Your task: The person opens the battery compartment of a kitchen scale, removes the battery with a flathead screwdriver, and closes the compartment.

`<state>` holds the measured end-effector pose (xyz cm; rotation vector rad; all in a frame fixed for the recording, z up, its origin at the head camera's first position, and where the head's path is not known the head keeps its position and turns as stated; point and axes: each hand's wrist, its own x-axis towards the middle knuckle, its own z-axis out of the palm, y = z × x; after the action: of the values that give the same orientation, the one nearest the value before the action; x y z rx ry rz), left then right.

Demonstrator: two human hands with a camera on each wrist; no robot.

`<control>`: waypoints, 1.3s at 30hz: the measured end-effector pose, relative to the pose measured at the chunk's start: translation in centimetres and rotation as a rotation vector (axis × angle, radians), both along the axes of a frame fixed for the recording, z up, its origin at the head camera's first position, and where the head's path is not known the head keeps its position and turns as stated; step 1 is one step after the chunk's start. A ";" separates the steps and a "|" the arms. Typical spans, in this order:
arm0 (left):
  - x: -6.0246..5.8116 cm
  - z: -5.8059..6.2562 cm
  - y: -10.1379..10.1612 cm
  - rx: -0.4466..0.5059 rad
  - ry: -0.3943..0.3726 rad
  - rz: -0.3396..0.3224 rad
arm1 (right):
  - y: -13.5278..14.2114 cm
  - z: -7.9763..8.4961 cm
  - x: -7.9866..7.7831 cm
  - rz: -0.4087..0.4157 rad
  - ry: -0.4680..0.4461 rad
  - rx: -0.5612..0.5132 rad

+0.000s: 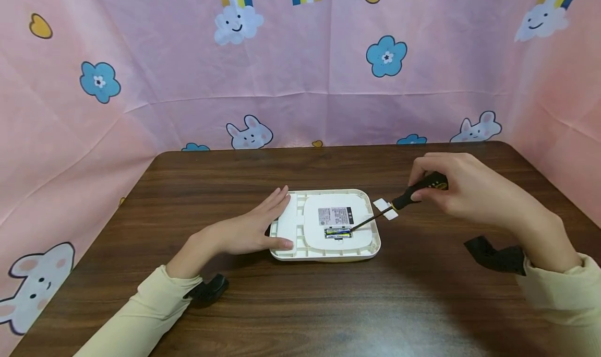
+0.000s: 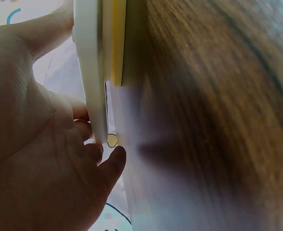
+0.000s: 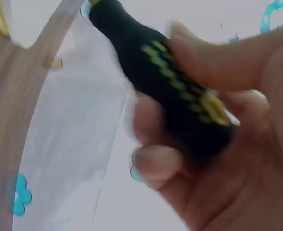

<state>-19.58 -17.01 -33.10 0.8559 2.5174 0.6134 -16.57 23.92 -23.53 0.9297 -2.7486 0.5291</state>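
Note:
A white, rounded rectangular device [image 1: 312, 250] lies underside up, its ribbed frame and a printed label showing. Two batteries [image 1: 338, 233] sit side by side in its small compartment. My left hand [image 1: 246, 231] rests on the device's left end, fingers stretched along the far corner and thumb laid on the near side. In my right hand [image 1: 462, 185] is a screwdriver [image 1: 405, 199] with a black and yellow handle, pinched between thumb and fingers. Its thin shaft slants down left, with the tip at the right end of the batteries. The right wrist view shows the handle close up.
Just right of the device, a small white piece [image 1: 386, 209] lies on the dark wooden table [image 1: 281, 305], below the screwdriver's shaft. A pink cloth [image 1: 300, 59] with cartoon prints hangs behind the table and along its sides. In the left wrist view, a yellow layer [image 2: 118, 43] shows beneath the device.

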 end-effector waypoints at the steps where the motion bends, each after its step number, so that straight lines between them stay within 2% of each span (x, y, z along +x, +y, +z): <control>1: 0.0 0.0 0.0 0.001 0.000 0.001 | -0.4 0.0 0.0 0.020 0.056 -0.020; 3: 0.0 -0.1 -0.1 0.003 0.000 0.005 | -1.2 -0.1 0.1 0.046 0.132 -0.046; 5: 0.0 -0.1 -0.1 0.002 0.003 0.005 | -1.4 -0.1 0.1 0.025 0.116 -0.040; 7: 0.0 -0.1 -0.1 -0.002 0.006 0.003 | -1.1 0.0 0.2 -0.020 0.037 0.003; 10: 0.0 -0.2 -0.2 -0.006 0.008 0.001 | 0.0 0.1 -0.1 -0.073 -0.139 0.093; 14: -0.1 -0.2 -0.3 -0.001 0.007 0.001 | 1.2 -0.3 -0.7 -0.050 -0.327 0.135; 25: -0.1 -0.2 -0.1 -0.010 0.005 0.006 | 2.4 -2.4 -2.3 0.015 -0.644 0.121; 27: -0.1 -0.2 -0.1 -0.005 0.003 0.006 | 2.4 -2.6 -2.5 0.029 -0.674 0.128; 30: -0.1 -0.1 -0.1 0.003 0.002 0.003 | 2.5 -2.2 -2.4 0.019 -0.639 0.112; 34: -0.1 -0.1 -0.1 0.005 0.008 -0.003 | 2.4 -1.2 -1.7 0.011 -0.438 0.087; 39: -0.1 -0.1 -0.1 0.002 0.005 -0.004 | 1.5 -0.3 -0.8 0.007 -0.187 0.105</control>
<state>-19.65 -17.14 -33.18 0.8643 2.5198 0.6132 -17.42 25.45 -23.88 0.9593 -2.9669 0.5010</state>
